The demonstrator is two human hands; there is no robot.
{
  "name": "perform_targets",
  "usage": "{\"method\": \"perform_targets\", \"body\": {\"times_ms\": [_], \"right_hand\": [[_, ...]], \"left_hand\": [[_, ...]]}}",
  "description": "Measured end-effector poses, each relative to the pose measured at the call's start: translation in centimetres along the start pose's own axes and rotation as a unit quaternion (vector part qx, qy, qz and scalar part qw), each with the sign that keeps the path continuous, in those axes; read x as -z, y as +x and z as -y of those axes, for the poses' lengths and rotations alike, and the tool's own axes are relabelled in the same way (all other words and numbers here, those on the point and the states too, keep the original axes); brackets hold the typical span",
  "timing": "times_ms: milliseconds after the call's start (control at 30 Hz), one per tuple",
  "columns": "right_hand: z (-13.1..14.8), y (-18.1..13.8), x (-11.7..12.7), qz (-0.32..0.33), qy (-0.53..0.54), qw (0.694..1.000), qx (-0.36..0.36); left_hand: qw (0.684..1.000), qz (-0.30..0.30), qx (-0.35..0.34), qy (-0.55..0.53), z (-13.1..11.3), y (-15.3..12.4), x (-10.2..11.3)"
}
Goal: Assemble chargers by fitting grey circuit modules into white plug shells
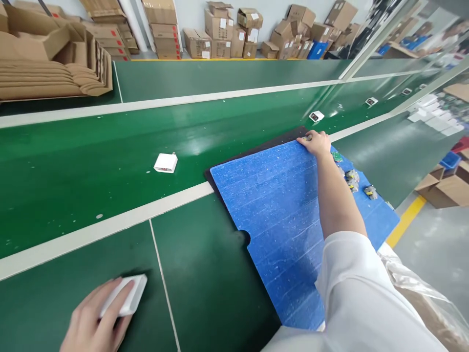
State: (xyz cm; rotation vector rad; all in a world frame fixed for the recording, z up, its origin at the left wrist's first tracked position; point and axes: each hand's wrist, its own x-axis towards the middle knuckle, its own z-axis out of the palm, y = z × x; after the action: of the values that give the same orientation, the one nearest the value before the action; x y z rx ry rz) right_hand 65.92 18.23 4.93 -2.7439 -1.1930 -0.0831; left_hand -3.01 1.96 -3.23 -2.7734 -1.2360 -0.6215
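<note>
My left hand [98, 315] is closed round a white plastic casing [136, 296] just over the green table at the lower left. Across the view, my right hand [318, 143] reaches to the far edge of a blue corrugated sheet [271, 195]. Its fingers are bent round a small grey part [308, 138], mostly hidden by them. More small grey parts with yellow marks [352, 181] lie on the sheet, right of my forearm, along with a green circuit board [336, 157]. A similar white casing [166, 163] rests on the green belt, left of the sheet.
The green belt [91, 161] runs across between white rails and carries more white units [316, 116] farther right. Flattened cartons [47, 78] are stacked at upper left. Cardboard boxes [220, 27] line the wall. An open carton [450, 188] stands on the floor at right.
</note>
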Motion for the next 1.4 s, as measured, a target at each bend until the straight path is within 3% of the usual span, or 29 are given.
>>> {"method": "perform_targets", "body": {"times_ms": [100, 267, 467, 600, 733, 867, 1167, 1300, 1400], "right_hand": [[0.5, -3.5, 0.7, 0.005, -0.010, 0.998, 0.055], [1.4, -13.2, 0.8, 0.023, 0.026, 0.974, 0.226], [2.2, -26.4, 0.4, 0.034, 0.061, 0.898, 0.435], [1.8, -31.2, 0.6, -0.005, 0.046, 0.893, 0.447], [1.4, -33.4, 0.8, -0.025, 0.044, 0.904, 0.424], [1.4, -33.2, 1.4, -0.001, 0.042, 0.903, 0.428], [1.9, -30.5, 2.4, 0.074, 0.046, 0.913, 0.399], [2.6, -31.3, 2.8, 0.115, 0.070, 0.927, 0.351], [3.6, -33.3, 3.8, 0.091, 0.120, 0.933, 0.328]], "left_hand": [[0.998, -0.009, -0.067, 0.018, -1.1, 3.8, -0.7], [0.999, -0.008, -0.044, -0.001, -3.6, 7.6, -1.8], [1.000, 0.013, 0.015, -0.002, -3.9, 6.9, -1.7], [1.000, 0.009, 0.011, -0.008, -3.6, 5.0, -0.8], [1.000, -0.027, 0.000, 0.012, -2.8, 2.2, 0.6], [0.999, -0.050, -0.002, 0.002, -2.1, 0.4, 1.6], [0.990, -0.085, 0.023, -0.112, -1.6, 0.6, 1.5], [0.983, -0.105, 0.040, -0.146, -1.4, 0.5, 1.5], [0.977, -0.110, 0.057, -0.173, -1.4, 0.4, 1.5]]}}
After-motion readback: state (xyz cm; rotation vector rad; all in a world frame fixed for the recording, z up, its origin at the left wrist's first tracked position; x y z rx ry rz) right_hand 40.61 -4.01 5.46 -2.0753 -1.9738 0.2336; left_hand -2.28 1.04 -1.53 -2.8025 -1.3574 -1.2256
